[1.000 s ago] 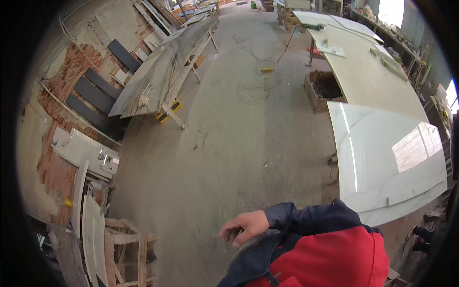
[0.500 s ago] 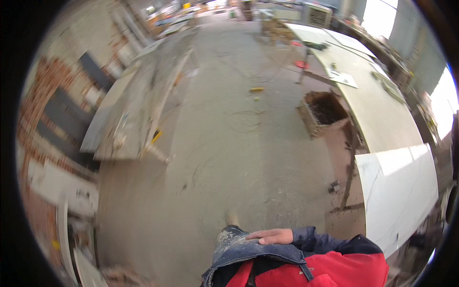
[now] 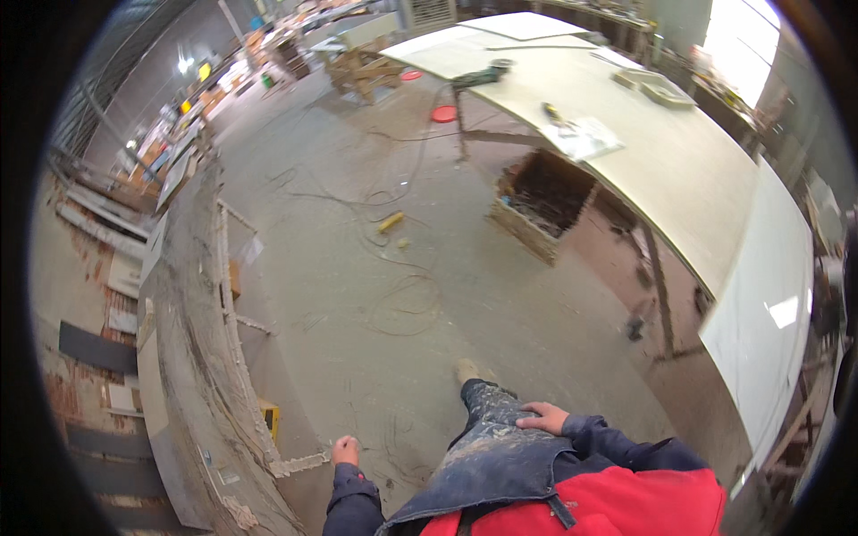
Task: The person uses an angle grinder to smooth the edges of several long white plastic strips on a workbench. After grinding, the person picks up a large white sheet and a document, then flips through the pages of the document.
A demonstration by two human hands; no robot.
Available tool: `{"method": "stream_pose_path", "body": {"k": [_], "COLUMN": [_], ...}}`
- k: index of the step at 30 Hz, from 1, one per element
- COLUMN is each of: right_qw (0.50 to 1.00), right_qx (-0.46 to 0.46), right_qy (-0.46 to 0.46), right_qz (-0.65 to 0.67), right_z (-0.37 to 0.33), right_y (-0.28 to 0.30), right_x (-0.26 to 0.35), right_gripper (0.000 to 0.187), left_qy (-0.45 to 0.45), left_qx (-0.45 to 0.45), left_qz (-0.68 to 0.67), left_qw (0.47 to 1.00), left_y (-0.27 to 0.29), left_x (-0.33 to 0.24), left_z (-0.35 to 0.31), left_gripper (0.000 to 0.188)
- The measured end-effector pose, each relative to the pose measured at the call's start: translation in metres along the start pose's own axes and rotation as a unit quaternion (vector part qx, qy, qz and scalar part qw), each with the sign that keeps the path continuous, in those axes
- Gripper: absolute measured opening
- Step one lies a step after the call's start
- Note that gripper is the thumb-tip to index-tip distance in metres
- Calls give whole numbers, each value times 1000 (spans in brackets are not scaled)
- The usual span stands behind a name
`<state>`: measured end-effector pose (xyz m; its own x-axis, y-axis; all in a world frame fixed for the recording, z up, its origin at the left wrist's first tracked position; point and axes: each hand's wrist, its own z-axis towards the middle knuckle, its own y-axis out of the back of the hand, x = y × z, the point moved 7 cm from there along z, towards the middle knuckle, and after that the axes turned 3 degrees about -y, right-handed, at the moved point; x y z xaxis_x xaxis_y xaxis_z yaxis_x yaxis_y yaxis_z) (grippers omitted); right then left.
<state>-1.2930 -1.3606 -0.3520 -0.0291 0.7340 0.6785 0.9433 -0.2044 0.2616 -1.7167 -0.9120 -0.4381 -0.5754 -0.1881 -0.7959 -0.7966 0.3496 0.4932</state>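
Observation:
My left hand hangs in front of me at the lower left, beside the near end of a long worn workbench. Its fingers look curled in, and nothing shows in them. My right hand rests on the dusty dark apron over my raised thigh, fingers stretched out and holding nothing. Dark sleeves cover both forearms, and red clothing shows beside the apron. One dusty shoe is ahead of me on the floor.
On the right, a long pale table carries a green power tool and a white sheet. A white glossy slab adjoins it. Below stands a debris-filled box. Cables and a yellow object lie on the floor.
My view has swung right and forward, bringing the right table and box closer. My left hand has come into view at the lower left. The right hand stays on the apron.

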Motion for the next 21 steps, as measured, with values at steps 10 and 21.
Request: {"method": "stream_pose_path", "body": {"k": [10,21], "right_qw": [960,961], "right_qx": [70,80], "right_qy": [-74,-71], "right_qz": [-261,-255], "right_z": [271,528], "right_y": [123,147], "right_x": [165,317], "right_gripper": [76,53], "left_qy": [44,73], "left_qx": [265,303], "left_qz": [279,301], "left_qw": [922,901], "left_y": [-91,-109], "left_x": [-42,-154], "left_z": [56,481], "left_gripper": [45,36]}}
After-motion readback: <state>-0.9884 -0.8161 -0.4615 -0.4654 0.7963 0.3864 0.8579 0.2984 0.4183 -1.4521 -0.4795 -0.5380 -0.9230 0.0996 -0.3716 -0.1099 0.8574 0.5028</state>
